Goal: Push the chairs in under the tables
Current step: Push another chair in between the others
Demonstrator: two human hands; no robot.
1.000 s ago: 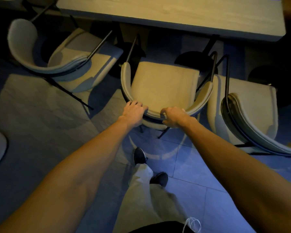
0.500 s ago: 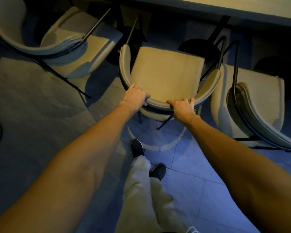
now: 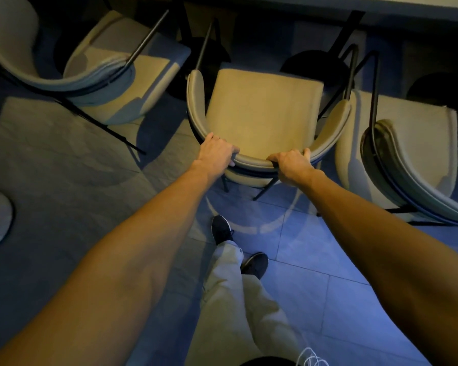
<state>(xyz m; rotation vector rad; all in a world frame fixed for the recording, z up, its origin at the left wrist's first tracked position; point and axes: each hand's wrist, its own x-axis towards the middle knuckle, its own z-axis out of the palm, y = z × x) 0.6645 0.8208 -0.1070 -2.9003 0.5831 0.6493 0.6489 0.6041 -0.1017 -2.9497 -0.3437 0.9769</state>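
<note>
At the curved backrest of the middle chair, both your hands are closed over the top rail. Left hand grips the rail's left bend, fingers wrapped over the inner face. Right hand grips just right of centre, fingers curled over the rim, thumb up along the rail. Arms nearly straight, about evenly extended; neither hand is clearly nearer.

Chair sits directly ahead of you, seat facing away toward the worktop, whose edge shows only as a pale strip at the top of view. Seat front is near that edge but appears not yet under it; most of the cushion is exposed. Dark table base lies just beyond the seat's far right corner.

Key relation: the seat's front-to-back line runs from your hands toward the worktop, angled slightly right. A push along that line looks right.

Risk, by judgement: right chair stands close beside the middle chair's right arm, frames nearly touching. Left chair is angled, apart.

Feet staggered behind the chair.
</note>
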